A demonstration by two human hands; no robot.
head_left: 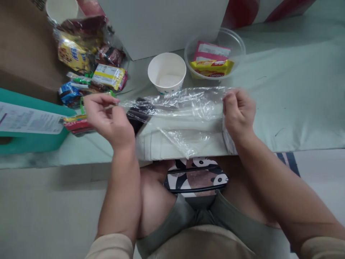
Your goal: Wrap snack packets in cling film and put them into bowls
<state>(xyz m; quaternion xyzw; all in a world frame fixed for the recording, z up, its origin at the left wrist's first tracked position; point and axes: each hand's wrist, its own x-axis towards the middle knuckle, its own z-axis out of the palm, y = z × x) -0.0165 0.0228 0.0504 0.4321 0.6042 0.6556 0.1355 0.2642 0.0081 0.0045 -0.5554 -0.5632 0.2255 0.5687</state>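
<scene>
A clear plastic bag [188,104] is stretched sideways above the front of the table, its lower part hanging in creases. My left hand [109,120] pinches one end of it, fingers curled. At the other end, my right hand [239,113] grips the plastic in a fist. Under the film, close to my left hand, lies a dark flat object [138,115], partly covered. Just behind the plastic stands a white paper cup [167,72] with nothing visible inside. To its right a clear round plastic bowl [241,54] holds a yellow snack packet [211,67] and a pink-and-white packet [211,51].
Assorted snack packets [109,76] are heaped at the back left, near another white cup [61,10]. A teal holder [32,140] and a brown box [27,46] stand at the left. Behind is a large white box [161,28]. A panda-print pouch [196,178] rests on my lap.
</scene>
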